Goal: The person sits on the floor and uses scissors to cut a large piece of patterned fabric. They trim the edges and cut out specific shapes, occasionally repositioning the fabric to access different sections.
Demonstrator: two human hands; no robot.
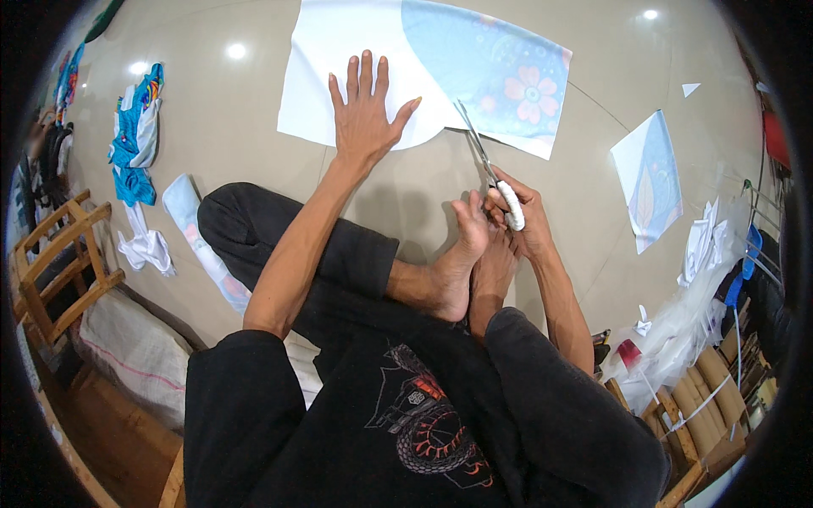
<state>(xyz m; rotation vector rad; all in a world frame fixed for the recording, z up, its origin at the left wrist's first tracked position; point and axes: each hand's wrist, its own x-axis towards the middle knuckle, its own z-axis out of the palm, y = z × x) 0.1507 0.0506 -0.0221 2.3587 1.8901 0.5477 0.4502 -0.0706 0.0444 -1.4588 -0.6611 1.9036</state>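
A large piece of fabric (483, 72), part white and part light blue with pink flowers, lies on the tiled floor in front of me. My left hand (366, 114) rests flat on its white area, fingers spread. In my right hand (523, 212) is a pair of scissors (486, 157) with white-wrapped handles. Their blades point up and to the left, parted a little, at the fabric's lower edge near the border of white and blue. My fingers wrap round the handles, just above my bare feet (461, 271).
A cut piece of similar fabric (650, 182) and a small white scrap (690, 89) lie to the right. A patterned strip (203, 241) and turquoise cloth (135, 140) are at left, near a wooden frame (63, 262) and a white sack (140, 360). Clear plastic (669, 313) lies at lower right.
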